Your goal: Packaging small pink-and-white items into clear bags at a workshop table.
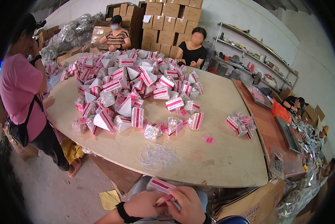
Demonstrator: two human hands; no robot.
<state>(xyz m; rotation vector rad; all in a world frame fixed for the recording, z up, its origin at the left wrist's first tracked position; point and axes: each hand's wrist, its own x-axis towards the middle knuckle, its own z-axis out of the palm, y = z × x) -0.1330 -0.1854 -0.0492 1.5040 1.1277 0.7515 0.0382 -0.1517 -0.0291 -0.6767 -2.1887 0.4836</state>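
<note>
At the near edge of the table I hold a cake-slice-shaped ornament [160,184], white with a dark pink stripe, seemingly in clear wrapping. My left hand [147,204] is closed around its lower left side. The fingers of my right hand [188,204] are bent and pinch at its right side, where something small and pinkish shows between both hands. My fingers hide the ornament's lower part. Just beyond lies a loose tangle of thin white strings [158,156]. A heap of similar cake-slice ornaments [137,115] covers the table's far left half.
The big wooden table [227,168] also carries a small pink tag [208,139] and a separate ornament cluster [241,125]. Two people sit across; another stands at left. A reddish side table [283,142] with trays adjoins on the right. Cartons [167,26] stack behind.
</note>
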